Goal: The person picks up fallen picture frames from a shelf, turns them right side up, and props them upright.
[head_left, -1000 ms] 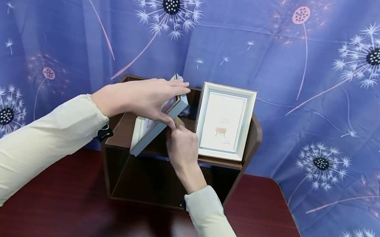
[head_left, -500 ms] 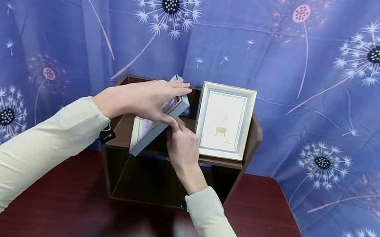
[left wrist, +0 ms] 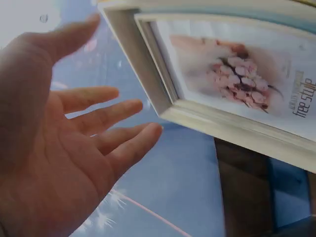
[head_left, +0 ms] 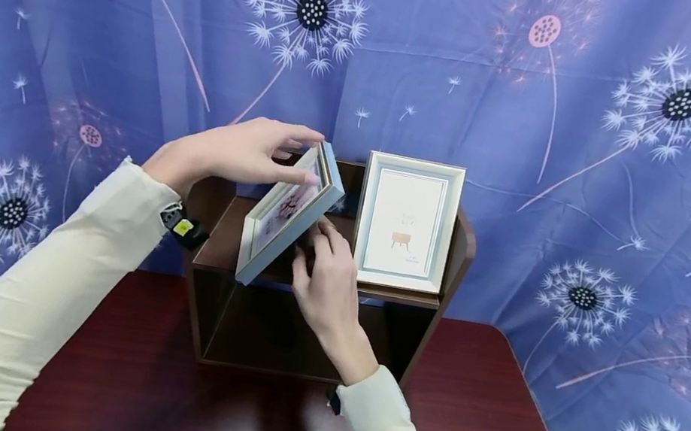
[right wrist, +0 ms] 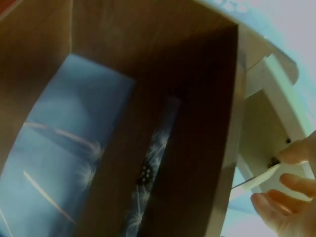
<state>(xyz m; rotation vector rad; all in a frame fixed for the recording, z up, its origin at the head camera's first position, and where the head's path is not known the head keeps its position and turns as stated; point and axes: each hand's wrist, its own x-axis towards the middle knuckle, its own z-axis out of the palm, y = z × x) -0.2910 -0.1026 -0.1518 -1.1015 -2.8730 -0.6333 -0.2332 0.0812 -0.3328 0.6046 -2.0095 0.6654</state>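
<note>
A picture frame (head_left: 290, 218) with pink blossoms and white-and-blue edges stands turned and tilted on the left of the brown shelf's upper board. My left hand (head_left: 243, 149) is at its upper corner, fingers extended; in the left wrist view the palm (left wrist: 64, 158) shows and the fingers are beside the frame's corner (left wrist: 163, 111), holding nothing. My right hand (head_left: 327, 281) is behind the frame. In the right wrist view its fingers (right wrist: 284, 197) are spread loosely around the end of the frame's back stand (right wrist: 254, 182); contact is hard to tell.
A second white frame (head_left: 407, 222) with a small chair-like drawing stands upright on the right of the brown shelf (head_left: 292, 373). Beneath is a dark red table (head_left: 458, 402). A blue dandelion curtain (head_left: 411, 66) hangs behind.
My left hand has moved left and up, away from the frame's upper edge. The right hand's fingers have loosened from a curled grip behind the frame. The frame keeps nearly the same pose.
</note>
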